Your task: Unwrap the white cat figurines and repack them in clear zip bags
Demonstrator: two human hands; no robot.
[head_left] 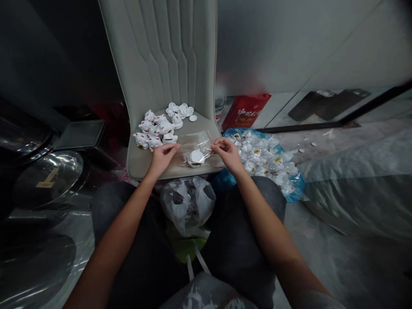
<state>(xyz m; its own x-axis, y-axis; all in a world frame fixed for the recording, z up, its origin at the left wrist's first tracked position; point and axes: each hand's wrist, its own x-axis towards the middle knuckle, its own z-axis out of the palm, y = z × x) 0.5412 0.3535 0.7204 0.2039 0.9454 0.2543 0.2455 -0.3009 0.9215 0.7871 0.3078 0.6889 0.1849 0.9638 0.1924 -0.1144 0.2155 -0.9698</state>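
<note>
A clear zip bag [201, 143] lies over the front of the chair seat, with a white cat figurine and a round white disc [196, 156] inside it. My left hand [164, 156] pinches the bag's left edge between thumb and fingers. At its opposite edge, near the red zip line, my right hand [227, 153] has thumb and fingertips closed on the plastic. Beyond my left hand sits a heap of white cat figurines [157, 131] with red ears. Several loose white discs [183, 110] are piled by the backrest.
The grey chair [137, 165] stands before my knees. On the floor to its right, a blue bag [260, 159] holds many bagged figurines. A plastic bag [188, 204] hangs between my knees. A red box [247, 110] leans at the wall; shiny metal containers [53, 176] stand left.
</note>
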